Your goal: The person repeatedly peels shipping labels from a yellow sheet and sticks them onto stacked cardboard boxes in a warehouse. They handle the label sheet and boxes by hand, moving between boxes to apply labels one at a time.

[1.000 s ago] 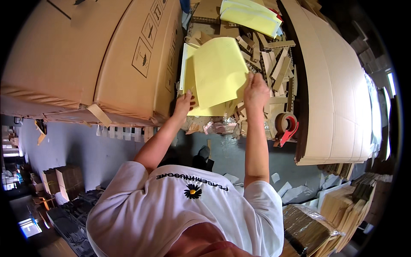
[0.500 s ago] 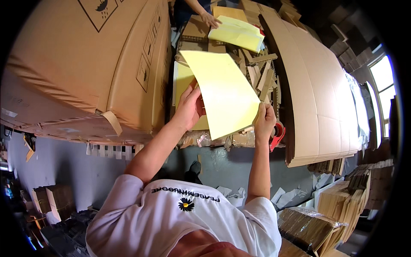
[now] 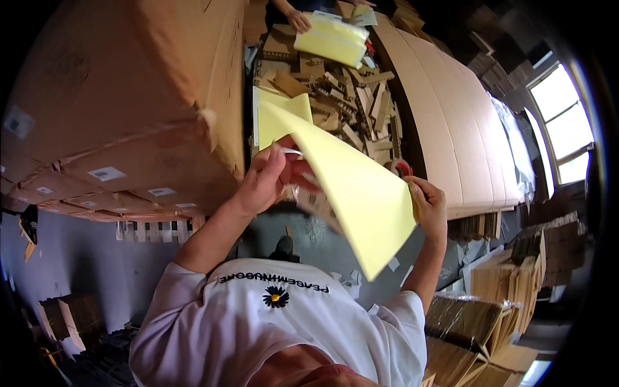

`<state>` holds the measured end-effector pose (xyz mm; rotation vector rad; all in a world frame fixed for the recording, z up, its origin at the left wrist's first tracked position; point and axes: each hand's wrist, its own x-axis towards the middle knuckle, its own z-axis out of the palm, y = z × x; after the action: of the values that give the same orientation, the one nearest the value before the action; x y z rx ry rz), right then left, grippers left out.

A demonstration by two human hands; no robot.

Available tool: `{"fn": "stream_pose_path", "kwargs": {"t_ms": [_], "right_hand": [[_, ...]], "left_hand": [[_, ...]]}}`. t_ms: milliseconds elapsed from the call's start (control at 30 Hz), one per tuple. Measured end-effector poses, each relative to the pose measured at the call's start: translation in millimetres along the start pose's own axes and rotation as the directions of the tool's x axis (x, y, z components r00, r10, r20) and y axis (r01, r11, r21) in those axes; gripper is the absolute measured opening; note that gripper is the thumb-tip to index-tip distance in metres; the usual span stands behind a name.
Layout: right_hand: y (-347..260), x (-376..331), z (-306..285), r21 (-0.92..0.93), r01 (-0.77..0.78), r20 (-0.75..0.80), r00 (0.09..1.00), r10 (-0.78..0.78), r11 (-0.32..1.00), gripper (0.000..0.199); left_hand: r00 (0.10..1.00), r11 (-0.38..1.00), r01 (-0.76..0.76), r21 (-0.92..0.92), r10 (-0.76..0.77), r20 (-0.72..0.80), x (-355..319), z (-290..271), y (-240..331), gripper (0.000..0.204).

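A yellow sheet hangs tilted in front of me, its lower corner pointing down toward the floor. My right hand pinches its right corner between thumb and fingers. At the sheet's left edge, my left hand is closed at the fingertips on a thin white strip; its other fingers are curled and partly behind the sheet. Another yellow sheet lies under the far end of the held one, on the left of the scrap pile.
Loose cardboard scraps are heaped ahead, with a red tape dispenser at their near right. Large cartons rise on the left; flat cardboard sheets are stacked right. At the far end, another person's hand touches yellow sheets.
The held sheet has come nearer and turned, its lower corner swinging down. My right hand moved right and lower; my left moved slightly left, and a white strip now shows at its fingertips.
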<state>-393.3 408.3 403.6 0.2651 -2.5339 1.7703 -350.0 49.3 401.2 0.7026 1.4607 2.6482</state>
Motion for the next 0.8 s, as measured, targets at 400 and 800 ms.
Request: {"fn": "stream_pose_path", "kwargs": {"t_ms": [400, 800], "right_hand": [[0, -100, 88, 0.247, -0.245, 0.332, 0.930, 0.156, 0.937, 0.042], [-242, -89, 143, -0.212, 0.403, 0.678, 0.717, -0.162, 0.890, 0.062]], "left_hand": [[0.939, 0.921, -0.076, 0.381, 0.194, -0.282, -126, -42, 30, 0.023], [0.977, 0.780, 0.079, 0.620, 0.062, -0.202, -150, -51, 163, 0.033]]}}
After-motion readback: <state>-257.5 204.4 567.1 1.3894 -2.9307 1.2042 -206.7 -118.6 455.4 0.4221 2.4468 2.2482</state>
